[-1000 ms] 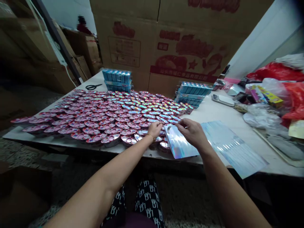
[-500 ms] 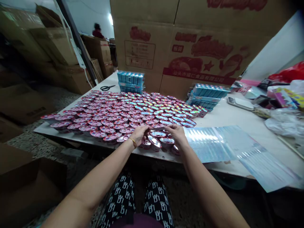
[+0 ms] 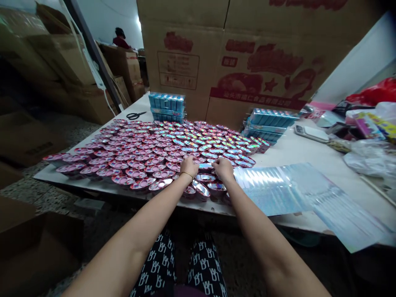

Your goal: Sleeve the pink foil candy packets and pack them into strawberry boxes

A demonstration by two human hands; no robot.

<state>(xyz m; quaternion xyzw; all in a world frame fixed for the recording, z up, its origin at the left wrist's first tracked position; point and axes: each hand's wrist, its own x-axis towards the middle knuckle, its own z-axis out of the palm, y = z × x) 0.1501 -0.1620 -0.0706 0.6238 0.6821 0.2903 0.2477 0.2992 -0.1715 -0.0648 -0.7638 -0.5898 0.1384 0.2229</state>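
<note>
Between my hands lies a shiny oval film piece (image 3: 205, 166), at the top of one of the small oval containers. My left hand (image 3: 189, 166) has its fingers pinched at the left end. The fingers of my right hand (image 3: 223, 168) are curled and pinched at the right end. Both hands' fingertips are partly hidden. Around them stand many oval containers (image 3: 136, 163) with pink tops, packed close together. Several near and right of my hands have shiny, rainbow-reflecting tops (image 3: 216, 186). Clear glossy sheets (image 3: 272, 189) lie just right of my right hand.
Blue packs are stacked at the back left (image 3: 167, 107) and back right (image 3: 269, 123). Black scissors (image 3: 135, 115) lie at the far left edge. A large cardboard box (image 3: 185, 24) stands behind. A small scale (image 3: 311, 134) and plastic bags (image 3: 368, 159) are at right. A person (image 3: 120, 39) is far off.
My hands have lowered the film piece from a tilted, edge-on position to lie flatter on a container top. The view has shifted slightly.
</note>
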